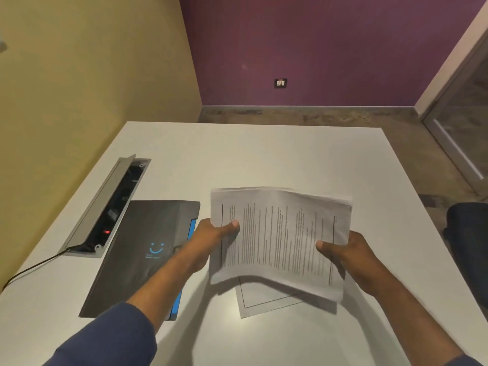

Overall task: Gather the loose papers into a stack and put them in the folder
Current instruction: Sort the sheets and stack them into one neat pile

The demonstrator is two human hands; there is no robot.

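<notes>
A stack of printed white papers [280, 239] is held up above the white table [264, 154], tilted, with the text running sideways. My left hand [216, 233] grips its left edge, thumb on top. My right hand [343, 249] grips its right edge, thumb on top. Under the stack one more sheet [261, 299] with a thin black border lies flat on the table, partly hidden by the stack. A dark grey folder [142, 249] with a blue smiley mark and a blue edge lies shut on the table to the left, partly under my left forearm.
An open grey cable box [111, 204] with a lit red light is set into the table left of the folder, and a black cable [31, 268] runs from it. A dark chair [467, 233] stands at the table's right side. Walls lie to the left and beyond.
</notes>
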